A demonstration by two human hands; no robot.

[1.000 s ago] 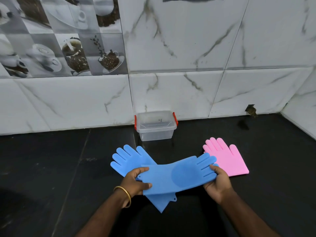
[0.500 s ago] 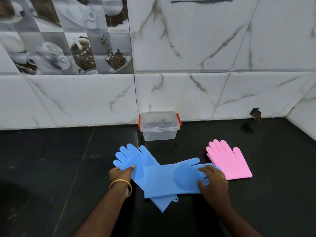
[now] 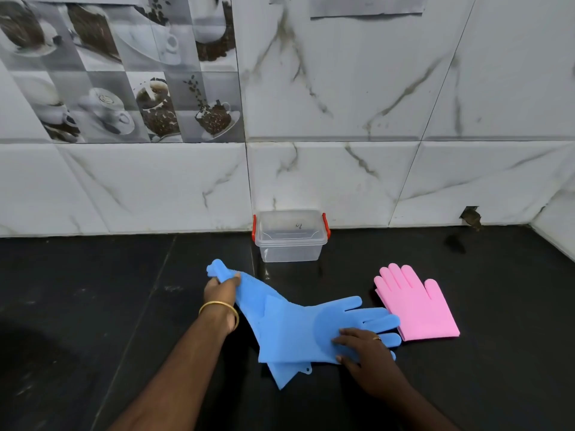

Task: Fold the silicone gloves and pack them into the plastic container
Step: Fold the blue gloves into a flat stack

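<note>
Change since half a second ago: the left hand, which lay flat on the lower blue silicone glove, now has its fingers clenched around that glove's bunched finger end and has raised it off the black countertop. The right hand stays pressed, fingers spread and flat, on the palm of the upper blue silicone glove, gripping nothing.

Blue gloves: two, thin and pliable, crossed one over the other. The upper one lies with fingers pointing right and a round patch of fine bristles on its palm. The lower one's cuff pokes out beneath, with a small hanging tab.

Pink silicone gloves: flat, fingers pointing toward the wall, just right of the blue pair; a second edge shows along the left side, so apparently two stacked.

Plastic container: one, clear, rectangular, lid on, a red clip at either end, standing against the marble-patterned wall tiles, apart from all the gloves.

Gold bangle: one, on the left wrist. Ring: one, on the right hand.
</note>
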